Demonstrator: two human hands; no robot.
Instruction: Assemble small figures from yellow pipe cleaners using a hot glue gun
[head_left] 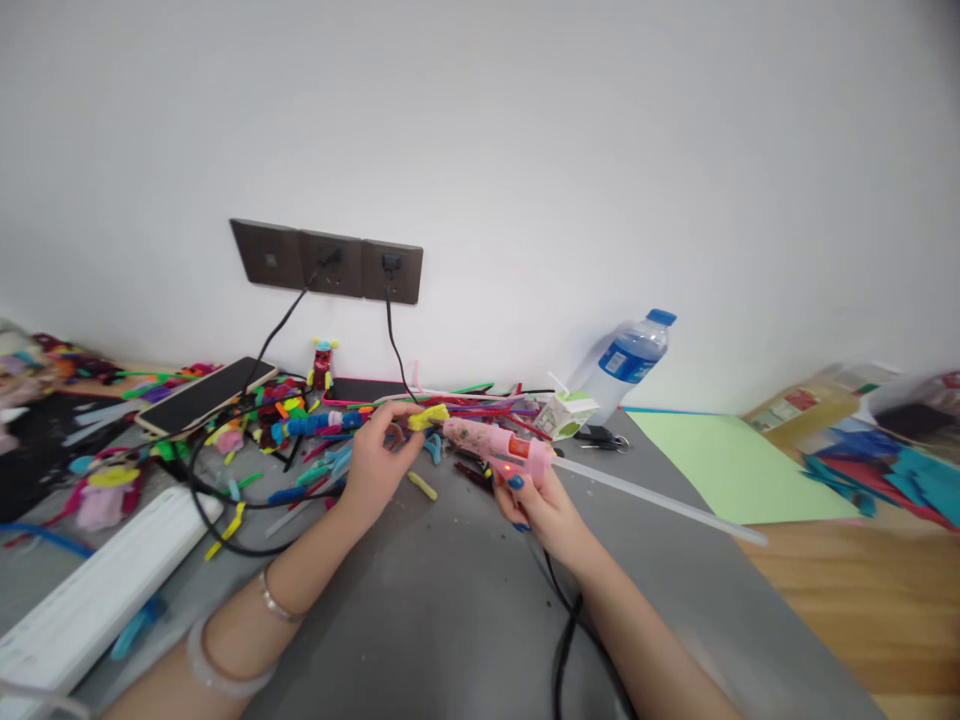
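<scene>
Gripped in my right hand is a pink hot glue gun, its nozzle pointing left and a small red light glowing on its side. A long translucent glue stick sticks out of its back end. My left hand pinches a small yellow fuzzy piece, like bent pipe cleaner. The nozzle is at the right end of that yellow piece; whether they touch I cannot tell. A short pale yellow pipe cleaner piece lies on the grey table just below.
Loose pipe cleaners and small fuzzy figures, one a red figure, cover the left and back. A smartphone, white power strip, water bottle, small carton, keys and green paper lie around. Black cords trail nearby.
</scene>
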